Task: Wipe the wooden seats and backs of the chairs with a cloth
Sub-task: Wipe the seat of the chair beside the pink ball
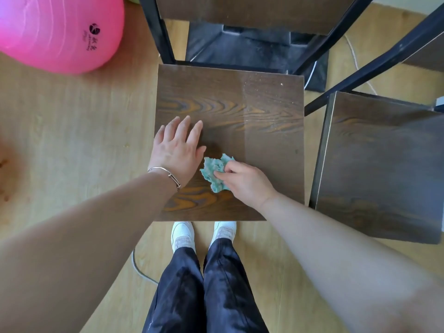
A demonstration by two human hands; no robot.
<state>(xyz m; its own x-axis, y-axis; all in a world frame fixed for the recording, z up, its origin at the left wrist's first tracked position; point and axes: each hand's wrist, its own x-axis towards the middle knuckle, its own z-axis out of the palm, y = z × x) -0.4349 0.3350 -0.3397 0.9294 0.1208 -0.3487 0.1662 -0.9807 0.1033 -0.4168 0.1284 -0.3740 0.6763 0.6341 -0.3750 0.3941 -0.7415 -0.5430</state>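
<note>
Cloth (214, 173) first: we have the small teal rag bunched in our right hand (246, 182), fingers and thumb curled round it, pressing it onto the near middle of the chair seat (271, 121). Our left hand (177, 150) lies flat on the seat just beside it, fingers straight and spread, gripping nothing. We take it to be steadying the chair.

We judge the cloth to be light, soft and floppy, taking whatever shape we squeeze it into. A bunched hold from above suits it, with most of the wad tucked under the fingers so it does not roll out as we push. On this smooth wood it should slide easily.

The seat is a stiff, flat board on a black metal frame (158, 32), and the chair may shift under a firm stroke, hence the bracing hand.

Pale specks (262, 92) show on the far right part of the seat, so that area looks yet to be wiped. The chair back (252, 13) rises beyond, and a second chair (379, 169) stands just to the right. A pink ball (57, 32) rests on the floor at the left.
</note>
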